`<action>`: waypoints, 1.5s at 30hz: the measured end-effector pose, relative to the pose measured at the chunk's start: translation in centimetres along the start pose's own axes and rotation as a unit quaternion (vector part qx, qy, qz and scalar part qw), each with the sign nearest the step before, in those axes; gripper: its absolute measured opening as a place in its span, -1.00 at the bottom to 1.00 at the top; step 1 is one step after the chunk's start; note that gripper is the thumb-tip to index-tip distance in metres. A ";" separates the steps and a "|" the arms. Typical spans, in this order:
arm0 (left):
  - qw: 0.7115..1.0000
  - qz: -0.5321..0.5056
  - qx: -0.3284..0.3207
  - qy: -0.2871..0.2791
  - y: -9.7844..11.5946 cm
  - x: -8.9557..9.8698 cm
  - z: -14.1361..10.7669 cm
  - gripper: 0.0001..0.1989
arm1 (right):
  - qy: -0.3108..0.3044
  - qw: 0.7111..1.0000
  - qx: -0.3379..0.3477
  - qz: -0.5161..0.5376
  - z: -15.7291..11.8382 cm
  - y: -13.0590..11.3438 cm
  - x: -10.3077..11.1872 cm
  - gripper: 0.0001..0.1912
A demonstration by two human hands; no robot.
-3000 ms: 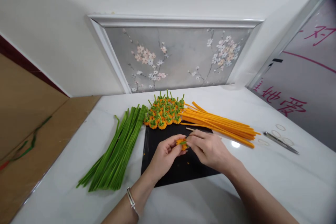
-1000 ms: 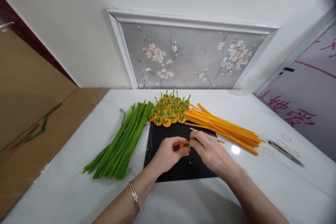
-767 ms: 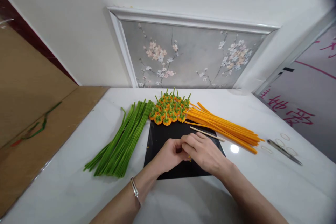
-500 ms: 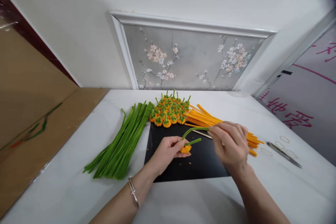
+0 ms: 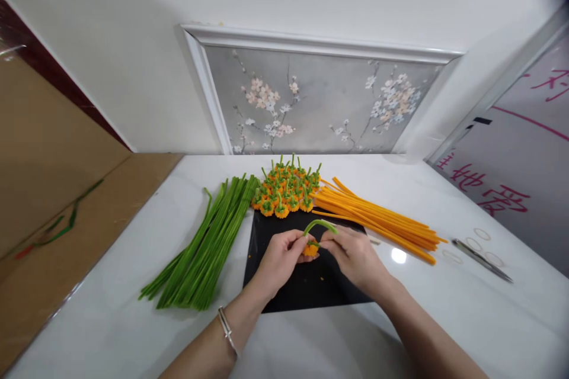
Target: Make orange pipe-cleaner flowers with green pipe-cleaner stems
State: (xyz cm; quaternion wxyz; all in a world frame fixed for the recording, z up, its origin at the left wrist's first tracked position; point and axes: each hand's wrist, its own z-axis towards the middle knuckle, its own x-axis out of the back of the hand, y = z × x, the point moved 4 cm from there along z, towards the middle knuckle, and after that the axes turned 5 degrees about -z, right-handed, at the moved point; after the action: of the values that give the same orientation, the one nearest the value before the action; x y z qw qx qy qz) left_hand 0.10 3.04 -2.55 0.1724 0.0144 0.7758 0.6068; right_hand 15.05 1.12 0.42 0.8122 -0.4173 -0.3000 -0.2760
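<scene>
Over the black mat (image 5: 306, 290), my left hand (image 5: 281, 254) pinches a small orange pipe-cleaner pumpkin (image 5: 310, 250). A green pipe cleaner (image 5: 319, 223) rises from its top and arches over to the right. Its shorter end runs low to the right, where the fingertips of my right hand (image 5: 353, 253) close on it. Behind the hands stands a cluster of finished-looking orange pumpkins (image 5: 284, 186) with green stems. Green pipe cleaners (image 5: 208, 249) lie in a bundle at left, and orange pipe cleaners (image 5: 377, 213) lie fanned out at right.
Tweezers (image 5: 482, 260) and several clear rings (image 5: 474, 244) lie on the white table (image 5: 448, 320) at far right. A thin pale stick (image 5: 374, 241) shows partly beside my right hand. Cardboard (image 5: 89, 231) borders the left edge, and a framed floral panel (image 5: 320, 100) stands behind.
My right hand has come left and down from the long end of the green pipe cleaner to its short end by the pumpkin. My left hand keeps its pinch.
</scene>
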 end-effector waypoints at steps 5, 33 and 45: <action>0.988 0.111 -0.104 0.010 0.1 0.6 0.3 -0.71 | 0.014 0.987 0.132 -0.093 -0.5 -1.9 -0.4 -0.75; 0.978 0.129 -0.158 0.031 0.4 0.7 -0.3 -0.82 | 0.016 0.957 0.219 -0.189 -0.5 -3.5 -1.3 -0.74; 0.993 0.027 -0.017 -0.117 0.6 -0.1 -0.4 -0.81 | -0.010 0.988 0.129 0.082 -0.2 -0.4 0.0 -0.77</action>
State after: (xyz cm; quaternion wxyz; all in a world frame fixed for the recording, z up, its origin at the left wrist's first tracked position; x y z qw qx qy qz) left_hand 0.02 2.81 -1.91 0.2458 0.1039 0.7388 0.6188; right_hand 14.84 0.78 0.57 0.8759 -0.3351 -0.3063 -0.1633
